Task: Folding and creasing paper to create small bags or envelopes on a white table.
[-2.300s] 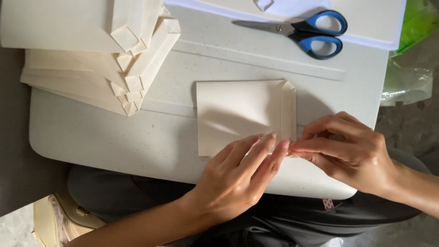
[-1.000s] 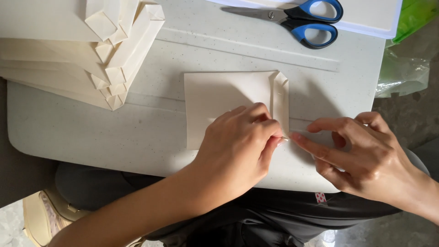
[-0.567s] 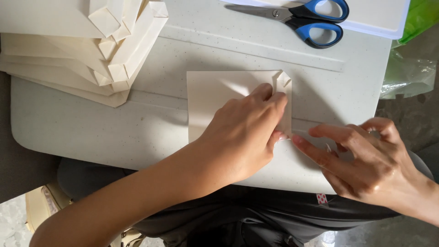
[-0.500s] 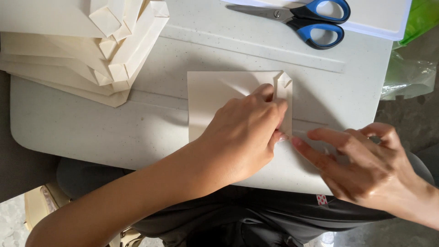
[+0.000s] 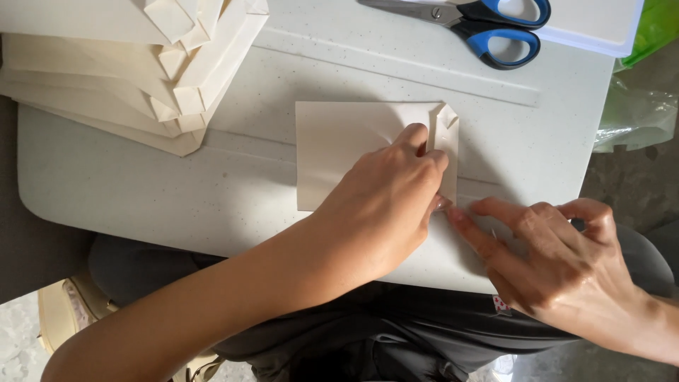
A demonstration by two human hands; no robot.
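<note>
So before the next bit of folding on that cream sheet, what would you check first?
1. Left hand presses the cream folded sheet flat: ok.
2. Right hand fingertips at the sheet's lower right corner: ok.
3. Folded flap along the right edge lies flat: not ok, its top corner is puckered.
4. Sheet fully on the white board: ok.
5. Scissors away from both hands: ok.
6. Stack of folded sheets clear of the work: ok.

A cream folded paper envelope (image 5: 353, 148), rectangular with a folded flap along its right edge, is pressed flat under the fingers of the left hand (image 5: 385, 205). A stack of like cream envelopes (image 5: 134, 64) is seen well up-left of those fingers.
</note>
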